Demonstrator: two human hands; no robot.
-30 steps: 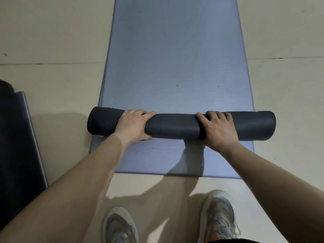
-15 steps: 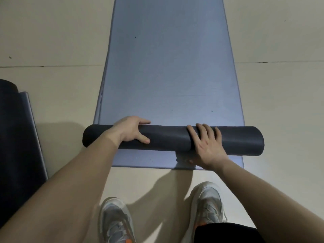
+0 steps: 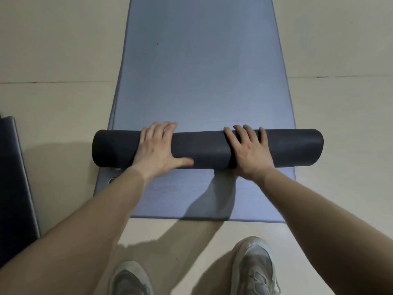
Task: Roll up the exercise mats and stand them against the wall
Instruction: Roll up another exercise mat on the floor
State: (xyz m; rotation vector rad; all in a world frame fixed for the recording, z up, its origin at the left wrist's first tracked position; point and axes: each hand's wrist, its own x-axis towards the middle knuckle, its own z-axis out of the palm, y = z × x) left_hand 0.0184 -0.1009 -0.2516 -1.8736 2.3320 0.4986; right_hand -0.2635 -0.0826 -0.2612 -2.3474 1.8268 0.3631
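Left hand: the left hand [image 3: 158, 147] is lying palm-down on the dark roll [image 3: 204, 149], with its fingers [image 3: 161, 130] straight and slightly spread. The tips are reaching over the roll's far side, and the thumb [image 3: 182, 161] is stretching toward the other hand.
Right hand: the right hand [image 3: 249, 150] is pressing flat on the same roll, fingers [image 3: 241, 135] straight and fanned a little apart. Its thumb is not showing plainly.
Dark roll: it is lying crosswise under both palms, its ends sticking out past each little finger.
Blue mat: the blue mat [image 3: 200, 71] is lying flat on the floor [image 3: 53, 50], running on beyond the fingertips and back beneath the wrists.
Dark mat: a dark mat [image 3: 12, 188] is lying well outside the left little finger.
Shoes: two shoes [image 3: 255, 267] are standing behind the wrists.
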